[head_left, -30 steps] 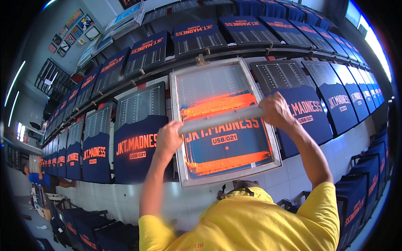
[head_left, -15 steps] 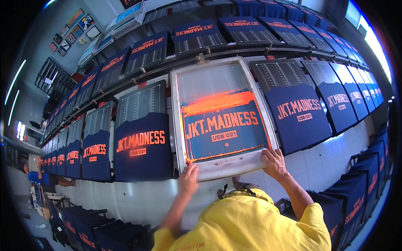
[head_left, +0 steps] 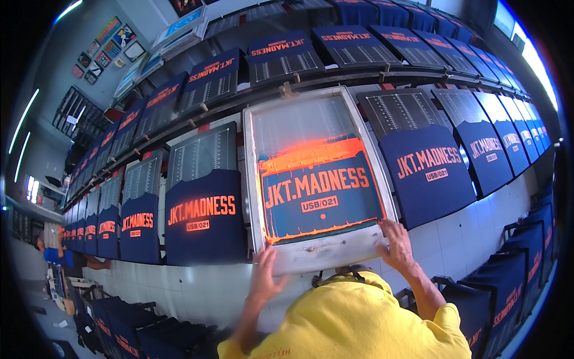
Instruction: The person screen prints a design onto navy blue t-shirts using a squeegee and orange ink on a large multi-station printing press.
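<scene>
"What's the biggest thing there?"

"Long rows of flat, dark boards (head_left: 397,109) marked with fine white scales. Smooth navy shirts (head_left: 430,185) with bold orange lettering are stretched over them."

"And nearer?"

"A soft, creased yellow shirt (head_left: 371,317) on the person, then the screen frame (head_left: 367,155): a pale, straight-sided rectangle on the row just ahead, between two printed shirts. Its mesh (head_left: 302,122) is translucent grey at the far end. A thick, streaky band of wet-looking orange ink (head_left: 314,154) crosses it, above lettering and navy."

"What lies across the near end?"

"A long, pale, hard bar (head_left: 353,246) with a thin dark strip along its far edge."

"And the hands?"

"The left hand (head_left: 265,281) is at the near left corner, the right hand (head_left: 397,246) at the near right. Both are spread, fingers apart, clasping nothing firmly; I can't tell how much they touch."

"Smallest detail?"

"One orange dot (head_left: 323,216) below the lettering."

"What else is around?"

"Dark garments (head_left: 526,263) draped behind on the right, a pile of flat frames (head_left: 179,33) far left, another person in blue (head_left: 55,256), small wall pictures (head_left: 112,51)."

"Anything in the way?"

"The bar covers the frame's near rim; the yellow collar sits close against it."
</scene>
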Tool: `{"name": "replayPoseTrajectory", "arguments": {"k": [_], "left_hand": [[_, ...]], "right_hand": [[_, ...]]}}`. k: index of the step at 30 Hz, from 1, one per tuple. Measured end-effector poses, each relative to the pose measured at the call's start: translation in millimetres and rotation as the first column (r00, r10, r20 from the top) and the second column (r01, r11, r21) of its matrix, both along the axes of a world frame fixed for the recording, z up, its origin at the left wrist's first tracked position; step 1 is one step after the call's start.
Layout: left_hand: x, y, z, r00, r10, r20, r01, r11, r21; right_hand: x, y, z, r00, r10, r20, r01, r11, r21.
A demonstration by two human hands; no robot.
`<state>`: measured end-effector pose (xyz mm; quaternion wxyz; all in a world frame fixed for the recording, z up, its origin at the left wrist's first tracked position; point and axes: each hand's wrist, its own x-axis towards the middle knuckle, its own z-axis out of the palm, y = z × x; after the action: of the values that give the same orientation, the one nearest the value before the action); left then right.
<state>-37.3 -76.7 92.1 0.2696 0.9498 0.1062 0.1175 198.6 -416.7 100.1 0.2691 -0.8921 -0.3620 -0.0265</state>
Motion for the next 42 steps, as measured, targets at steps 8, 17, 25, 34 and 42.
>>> {"name": "replayPoseTrajectory", "arguments": {"k": [8, 17, 25, 34, 42], "left_hand": [[9, 54, -67, 0.859, 0.51, -0.048, -0.509, 0.84, -0.188], [13, 70, -71, 0.769, 0.567, -0.295, -0.638, 0.709, -0.302], [22, 84, -61, 0.718, 0.551, -0.425, -0.696, 0.561, -0.449], [21, 91, -49, 0.749, 0.478, -0.459, -0.663, 0.538, -0.521], [24, 80, -47, 0.744, 0.534, -0.403, -0.645, 0.415, -0.641]], "right_hand": [[62, -18, -88, 0.781, -0.386, -0.49, 0.535, 0.819, 0.208], [64, -4, -102, 0.678, -0.396, -0.619, 0.673, 0.673, 0.307], [65, 2, -101, 0.69, -0.31, -0.654, 0.673, 0.608, 0.421], [70, 4, -108, 0.7, -0.389, -0.599, 0.674, 0.638, 0.373], [71, 7, -100, 0.692, -0.456, -0.559, 0.682, 0.668, 0.299]]}}
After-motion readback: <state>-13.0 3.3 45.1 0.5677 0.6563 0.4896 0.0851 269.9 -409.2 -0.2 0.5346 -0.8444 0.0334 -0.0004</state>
